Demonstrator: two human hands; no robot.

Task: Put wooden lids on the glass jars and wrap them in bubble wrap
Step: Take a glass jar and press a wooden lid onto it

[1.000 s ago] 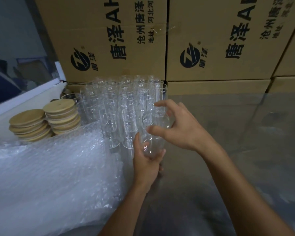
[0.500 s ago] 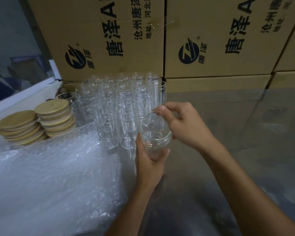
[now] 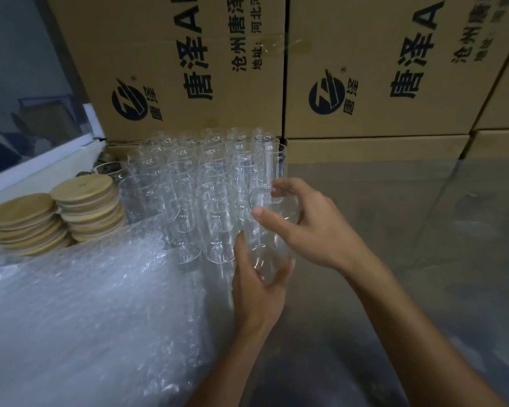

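Both forearms reach in from the 5 and 6 o'clock edges and meet on one clear glass jar [image 3: 269, 239] at centre. The left hand [image 3: 257, 292] cups the jar's lower body from beneath, thumb up its left side and fingers curled round the right. The right hand [image 3: 309, 227] grips the jar's top from the 3 o'clock side, thumb across the front and fingers arched over the open rim. The jar is a smooth, straight-walled cylinder, lifted and tilted, with no lid on it. At its 10 o'clock a tight block of identical jars [image 3: 200, 186] stands upright. Two stacks of flat round wooden lids [image 3: 56, 218] sit at 9 o'clock. A crinkled sheet of bubble wrap [image 3: 86, 312] spreads toward 7 o'clock. Printed cardboard boxes [image 3: 365, 69] wall off 12 o'clock.
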